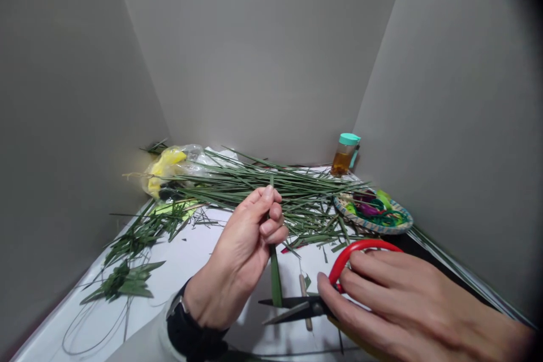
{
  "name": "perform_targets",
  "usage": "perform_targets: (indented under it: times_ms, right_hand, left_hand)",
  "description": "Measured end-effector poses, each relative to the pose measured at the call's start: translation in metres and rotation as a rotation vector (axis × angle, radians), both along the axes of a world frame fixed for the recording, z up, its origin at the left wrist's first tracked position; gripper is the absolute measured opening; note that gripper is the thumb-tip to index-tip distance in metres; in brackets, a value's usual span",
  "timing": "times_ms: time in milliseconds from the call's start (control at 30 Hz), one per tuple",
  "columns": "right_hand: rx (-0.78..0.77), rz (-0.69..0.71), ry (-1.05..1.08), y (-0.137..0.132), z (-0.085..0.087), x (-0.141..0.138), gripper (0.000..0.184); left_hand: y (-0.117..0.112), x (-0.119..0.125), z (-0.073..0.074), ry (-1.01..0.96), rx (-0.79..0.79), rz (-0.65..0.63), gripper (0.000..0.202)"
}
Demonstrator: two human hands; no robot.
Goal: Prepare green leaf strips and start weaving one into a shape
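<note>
My left hand (254,226), with a dark watch on the wrist, is closed around a long green leaf strip (275,274) that hangs down below the fingers. A short tip of the strip sticks up past the thumb. In my right hand (407,294) is a pair of scissors (311,308) with red handles and dark blades. The blades are apart and lie at the lower end of the strip. Behind them on the white table is a thin tool with a wooden handle (303,285).
A pile of long green leaves (254,178) lies across the back. At left are woven leaf pieces (123,285) and a plastic bag (169,167) with yellow contents. On the right stand a teal-lidded bottle (344,155) and a woven basket (396,229) of coloured cords. Grey panels surround the table.
</note>
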State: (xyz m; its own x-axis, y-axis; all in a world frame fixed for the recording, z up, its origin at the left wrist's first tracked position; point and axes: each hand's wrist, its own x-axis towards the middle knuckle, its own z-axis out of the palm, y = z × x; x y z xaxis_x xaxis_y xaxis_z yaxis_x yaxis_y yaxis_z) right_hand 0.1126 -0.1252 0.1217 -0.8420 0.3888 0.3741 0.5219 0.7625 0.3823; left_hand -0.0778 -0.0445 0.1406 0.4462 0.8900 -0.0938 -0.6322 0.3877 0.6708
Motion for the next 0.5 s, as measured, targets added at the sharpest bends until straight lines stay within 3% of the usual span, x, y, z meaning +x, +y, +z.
perform_targets:
  times_ms: [333,500]
  right_hand:
    - [-0.018,0.009,0.001,0.0,-0.01,0.002,0.025]
    - [-0.077,-0.039,0.03,0.0,-0.029,0.0,0.037]
  left_hand:
    - [0.005,0.002,-0.004,0.025,0.026,0.042,0.018]
    - [0.012,-0.003,-0.006,0.022,0.098,0.051,0.019]
